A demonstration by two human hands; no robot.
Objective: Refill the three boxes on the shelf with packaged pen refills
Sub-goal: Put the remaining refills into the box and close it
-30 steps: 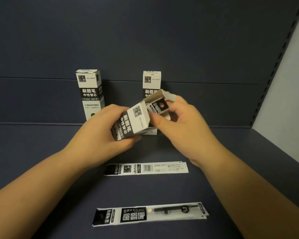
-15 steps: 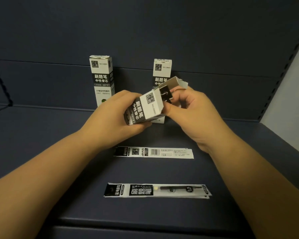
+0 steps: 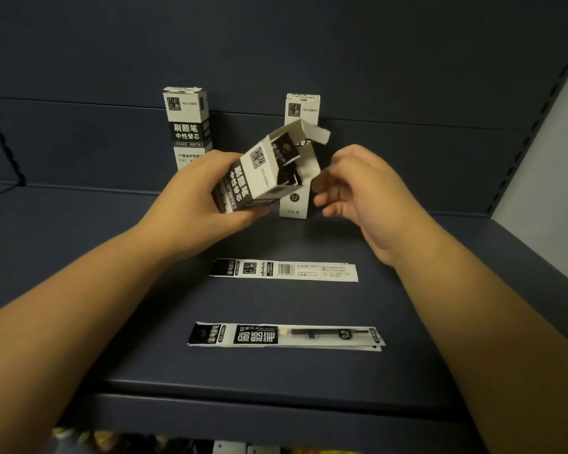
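Dark shelf (image 3: 79, 257), head view: our left hand (image 3: 191, 204) grips an open box (image 3: 259, 172), tilted; right hand (image 3: 358, 188) just beside it, fingers loosely curled, holding nothing. Two refills (image 3: 284, 271) (image 3: 286, 335) lie flat nearer us; light, flexible, best pinched at the edges. Two boxes (image 3: 187, 126) (image 3: 304, 108) stand behind, no obstruction.

Two upright boxes stand at the back of the shelf (image 3: 79, 257): the left box (image 3: 187, 126) and the right box (image 3: 300, 152), with a gap between them. That gap is partly blocked by the tilted open box (image 3: 263, 172) in the left hand (image 3: 197, 204). Two refill packets lie flat in front, the far packet (image 3: 284, 271) and the near packet (image 3: 284, 335), with bare shelf between and on either side.
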